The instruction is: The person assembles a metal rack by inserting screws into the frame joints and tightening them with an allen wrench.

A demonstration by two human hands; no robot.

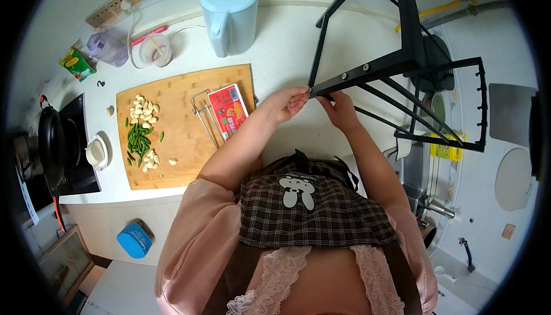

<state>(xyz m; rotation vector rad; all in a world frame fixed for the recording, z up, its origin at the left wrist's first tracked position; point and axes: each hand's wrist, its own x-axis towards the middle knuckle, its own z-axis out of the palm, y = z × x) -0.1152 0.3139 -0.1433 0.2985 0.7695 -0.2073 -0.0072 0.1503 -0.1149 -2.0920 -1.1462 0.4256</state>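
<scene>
A black metal rack [396,62] with slanting bars stands at the right of the counter, and two silver bolt heads [355,72] show along one of its bars. At the near end of that bar, my left hand [290,104] pinches with thumb and fingers. A small shiny spot shows at its fingertips, too small to name. My right hand [341,111] is closed around the same bar end from the other side, its fingertips partly hidden behind the metal. The two hands are close together but apart.
A wooden cutting board [183,171] bears garlic cloves [143,108], cut green chillies [138,141], a red packet [228,111] and a wire stand [202,108]. Behind it are a light blue pitcher [229,16] and a cup [155,50]. A pan [51,143] sits left; a sink [410,171] lies right.
</scene>
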